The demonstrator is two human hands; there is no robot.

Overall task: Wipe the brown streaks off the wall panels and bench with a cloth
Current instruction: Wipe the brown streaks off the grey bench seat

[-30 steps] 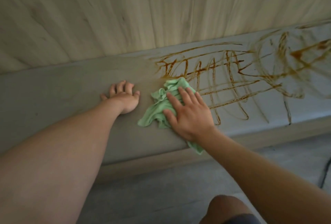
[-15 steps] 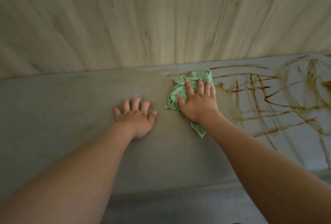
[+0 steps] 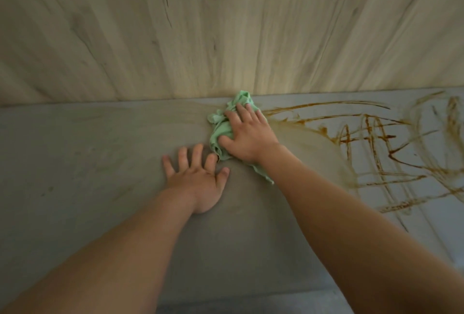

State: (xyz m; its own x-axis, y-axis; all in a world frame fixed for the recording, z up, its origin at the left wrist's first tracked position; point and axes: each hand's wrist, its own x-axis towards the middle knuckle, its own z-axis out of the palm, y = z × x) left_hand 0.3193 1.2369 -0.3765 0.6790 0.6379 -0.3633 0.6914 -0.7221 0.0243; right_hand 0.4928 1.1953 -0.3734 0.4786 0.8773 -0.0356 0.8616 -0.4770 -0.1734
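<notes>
A crumpled green cloth (image 3: 219,130) lies on the grey bench (image 3: 88,153) close to where it meets the wall. My right hand (image 3: 247,135) presses flat on the cloth with fingers spread and nearly straight. Beside it my left hand (image 3: 198,180) rests palm down on the bare bench, fingers spread, its fingertips almost touching the cloth. Brown streaks (image 3: 371,143) cover the bench to the right of the cloth, with a paler smeared patch (image 3: 308,148) just by my right wrist. The pale wood wall panels (image 3: 226,24) above show no streaks here.
The bench's front edge (image 3: 251,300) runs along the bottom, with grey floor (image 3: 251,310) below it. The bench to the left of my hands shows only faint marks.
My right hand has pushed the cloth from the bench's front part back to the wall joint. My left hand has flattened with fingers spread. The view has shifted right and closer.
</notes>
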